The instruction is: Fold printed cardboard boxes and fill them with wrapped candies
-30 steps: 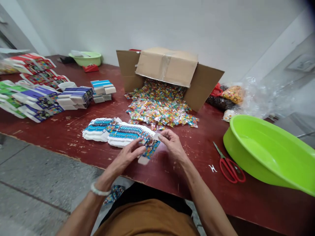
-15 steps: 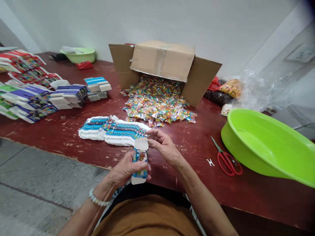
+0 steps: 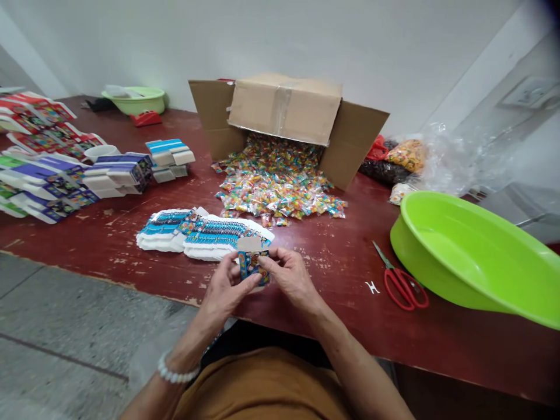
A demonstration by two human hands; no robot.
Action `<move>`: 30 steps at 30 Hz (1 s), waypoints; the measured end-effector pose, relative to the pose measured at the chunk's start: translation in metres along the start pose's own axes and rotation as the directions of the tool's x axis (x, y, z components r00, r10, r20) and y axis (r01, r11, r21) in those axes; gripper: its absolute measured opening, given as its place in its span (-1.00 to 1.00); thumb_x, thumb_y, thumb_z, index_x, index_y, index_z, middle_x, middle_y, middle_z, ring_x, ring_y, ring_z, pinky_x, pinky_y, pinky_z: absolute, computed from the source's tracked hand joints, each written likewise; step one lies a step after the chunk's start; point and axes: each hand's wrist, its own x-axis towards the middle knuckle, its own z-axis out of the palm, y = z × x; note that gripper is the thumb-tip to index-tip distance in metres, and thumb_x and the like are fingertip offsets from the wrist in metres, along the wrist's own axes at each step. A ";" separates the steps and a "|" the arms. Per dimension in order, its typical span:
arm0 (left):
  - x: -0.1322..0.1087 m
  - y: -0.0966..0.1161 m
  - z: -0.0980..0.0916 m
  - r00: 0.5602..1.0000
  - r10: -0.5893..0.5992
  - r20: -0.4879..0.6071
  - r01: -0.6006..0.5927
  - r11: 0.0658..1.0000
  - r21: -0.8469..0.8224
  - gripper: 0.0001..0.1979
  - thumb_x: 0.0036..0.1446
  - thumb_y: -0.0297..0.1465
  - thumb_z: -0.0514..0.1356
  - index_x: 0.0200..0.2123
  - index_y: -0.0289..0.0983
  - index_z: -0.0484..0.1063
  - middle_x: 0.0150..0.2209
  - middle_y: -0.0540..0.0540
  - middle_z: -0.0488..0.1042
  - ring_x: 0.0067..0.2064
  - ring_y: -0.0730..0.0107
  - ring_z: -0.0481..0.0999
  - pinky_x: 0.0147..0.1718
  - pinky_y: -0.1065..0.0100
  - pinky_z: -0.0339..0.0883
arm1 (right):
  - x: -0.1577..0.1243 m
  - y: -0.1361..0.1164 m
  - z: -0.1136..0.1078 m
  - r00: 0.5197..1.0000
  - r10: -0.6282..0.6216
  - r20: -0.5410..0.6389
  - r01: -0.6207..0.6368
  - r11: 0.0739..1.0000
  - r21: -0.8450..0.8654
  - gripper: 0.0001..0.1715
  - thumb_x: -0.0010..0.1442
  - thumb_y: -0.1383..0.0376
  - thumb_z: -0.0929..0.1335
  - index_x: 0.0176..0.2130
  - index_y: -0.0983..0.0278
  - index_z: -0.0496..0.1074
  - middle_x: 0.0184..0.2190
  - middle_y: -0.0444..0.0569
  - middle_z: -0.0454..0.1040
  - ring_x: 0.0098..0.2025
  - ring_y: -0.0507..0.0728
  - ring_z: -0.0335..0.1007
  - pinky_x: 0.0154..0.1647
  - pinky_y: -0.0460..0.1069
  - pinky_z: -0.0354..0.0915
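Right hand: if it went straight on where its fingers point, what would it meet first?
The right hand would first push against the small blue box at its fingertips; beyond that, probably the row of blue cartons, though depth is unclear.

It seems to be a small packing workshop, with a worn red table and a plain grey floor at eight o'clock. At twelve o'clock, many small colourful packets lie before an open cardboard box; between nine and ten o'clock, printed cartons are stacked in quantity.
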 end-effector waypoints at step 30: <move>-0.013 -0.002 -0.008 0.910 -0.313 0.272 0.375 0.901 -0.218 -0.49 0.14 -0.01 0.27 -0.04 -0.28 0.43 -0.33 -0.12 0.60 -0.48 0.30 0.58 -0.50 0.34 0.47 | 0.000 0.015 0.004 0.998 -0.046 0.039 0.040 0.991 0.129 -0.62 -0.04 0.09 0.56 -0.29 0.23 0.49 -0.44 -0.14 0.53 -0.46 0.05 0.41 -0.42 -0.04 0.34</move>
